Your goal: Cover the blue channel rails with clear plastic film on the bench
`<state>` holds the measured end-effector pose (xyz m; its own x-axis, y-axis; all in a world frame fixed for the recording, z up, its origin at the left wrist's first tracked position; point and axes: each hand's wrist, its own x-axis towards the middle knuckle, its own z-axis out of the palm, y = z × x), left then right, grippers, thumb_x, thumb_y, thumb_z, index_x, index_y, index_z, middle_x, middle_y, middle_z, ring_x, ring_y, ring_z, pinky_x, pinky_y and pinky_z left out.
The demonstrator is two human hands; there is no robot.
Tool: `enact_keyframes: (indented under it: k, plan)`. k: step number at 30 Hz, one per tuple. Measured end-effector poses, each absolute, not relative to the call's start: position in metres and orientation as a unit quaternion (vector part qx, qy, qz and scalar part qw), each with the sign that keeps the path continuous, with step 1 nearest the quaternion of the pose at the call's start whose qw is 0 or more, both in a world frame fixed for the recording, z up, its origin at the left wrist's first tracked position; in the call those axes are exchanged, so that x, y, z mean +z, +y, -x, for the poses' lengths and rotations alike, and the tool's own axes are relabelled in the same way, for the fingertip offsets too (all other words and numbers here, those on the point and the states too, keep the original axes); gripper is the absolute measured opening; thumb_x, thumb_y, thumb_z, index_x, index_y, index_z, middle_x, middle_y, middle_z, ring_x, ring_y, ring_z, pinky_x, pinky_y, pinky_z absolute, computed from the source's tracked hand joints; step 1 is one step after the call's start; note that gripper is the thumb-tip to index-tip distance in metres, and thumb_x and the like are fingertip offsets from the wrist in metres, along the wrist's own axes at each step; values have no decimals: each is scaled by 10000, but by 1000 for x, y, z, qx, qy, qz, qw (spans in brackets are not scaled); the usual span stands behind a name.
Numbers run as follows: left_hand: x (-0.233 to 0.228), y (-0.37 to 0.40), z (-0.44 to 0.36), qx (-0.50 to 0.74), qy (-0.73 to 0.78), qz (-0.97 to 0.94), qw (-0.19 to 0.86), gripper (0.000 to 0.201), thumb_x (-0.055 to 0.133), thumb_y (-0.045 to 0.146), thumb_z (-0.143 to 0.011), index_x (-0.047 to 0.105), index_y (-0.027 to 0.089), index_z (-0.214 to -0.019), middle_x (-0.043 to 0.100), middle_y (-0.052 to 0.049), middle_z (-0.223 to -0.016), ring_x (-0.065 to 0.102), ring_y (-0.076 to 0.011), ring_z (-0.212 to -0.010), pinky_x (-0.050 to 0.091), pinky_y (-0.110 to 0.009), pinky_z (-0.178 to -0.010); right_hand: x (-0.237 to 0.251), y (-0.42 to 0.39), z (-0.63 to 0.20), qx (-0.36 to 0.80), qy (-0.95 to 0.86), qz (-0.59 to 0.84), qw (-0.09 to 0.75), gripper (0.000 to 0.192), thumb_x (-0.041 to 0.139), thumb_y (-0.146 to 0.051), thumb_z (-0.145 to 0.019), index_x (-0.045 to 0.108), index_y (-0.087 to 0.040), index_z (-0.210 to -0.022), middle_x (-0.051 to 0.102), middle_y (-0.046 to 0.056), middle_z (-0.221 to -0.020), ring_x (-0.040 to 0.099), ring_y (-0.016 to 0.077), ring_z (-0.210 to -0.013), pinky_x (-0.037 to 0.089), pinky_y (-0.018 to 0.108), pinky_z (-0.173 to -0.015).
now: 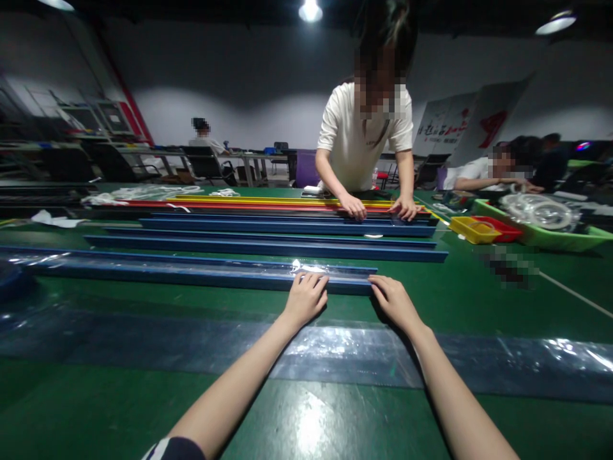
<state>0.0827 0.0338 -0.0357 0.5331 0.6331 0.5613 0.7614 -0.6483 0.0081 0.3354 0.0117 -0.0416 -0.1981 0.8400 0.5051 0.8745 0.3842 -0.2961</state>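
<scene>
Clear plastic film (335, 351) is laid nearest, in a long shiny strip across the green surface (297, 421), just under both forearms. It is thin, see-through and a bit crinkly, and the lamp light is bounced off it.

Just past the film, a long blue rail (191, 271) is touched by both hands. The left hand (305, 299) is laid flat on it, with the fingers (313, 281) pressed side by side and curled over the far edge. The right hand (393, 300) is set at the rail's end, just beside the left, with its fingers (378, 285) held close together and bent against the tip. Nothing is pinched; the rail is only pressed down. Part of the rail is already covered in clear wrap (306, 267), which is puckered right at the left fingers.

For this step to go well, the rail should be held still and straight, and the wrap should be smoothed flat with even, gentle pushes, so no bubbles or folds are left. Hard tugs could tear such thin film.

Beyond the fingers, more blue rails (268, 246) are lined up, hard, straight and smooth, then red and yellow rails (268, 203). These are pressed by another person's hands (378, 207). Far to the right of the fingers, a yellow tray (472, 231) and a green tray (560, 239) are seen.
</scene>
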Motion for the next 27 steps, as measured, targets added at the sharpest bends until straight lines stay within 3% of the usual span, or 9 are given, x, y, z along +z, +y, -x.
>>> enact_keyframes:
  k: [11,27]
  plan:
    - [-32,36,-85,-269,-379,876,131,342,366,226,-870,505,172,-1178,588,-86,-1118,506,-206,-1034,338,-363,-880,-40,12,-344,16,-755,556,347,316,366,-269,-865,640,-184,-998,655,72,-1050,583,191,-998,434,368,-914]
    - [-37,34,-81,-311,-473,804,184,257,433,303,-855,587,181,-1021,615,-79,-1040,527,-231,-976,309,-417,-911,-41,10,-348,1,-757,569,322,310,367,-263,-866,623,-203,-1031,654,59,-1053,589,193,-987,447,376,-893]
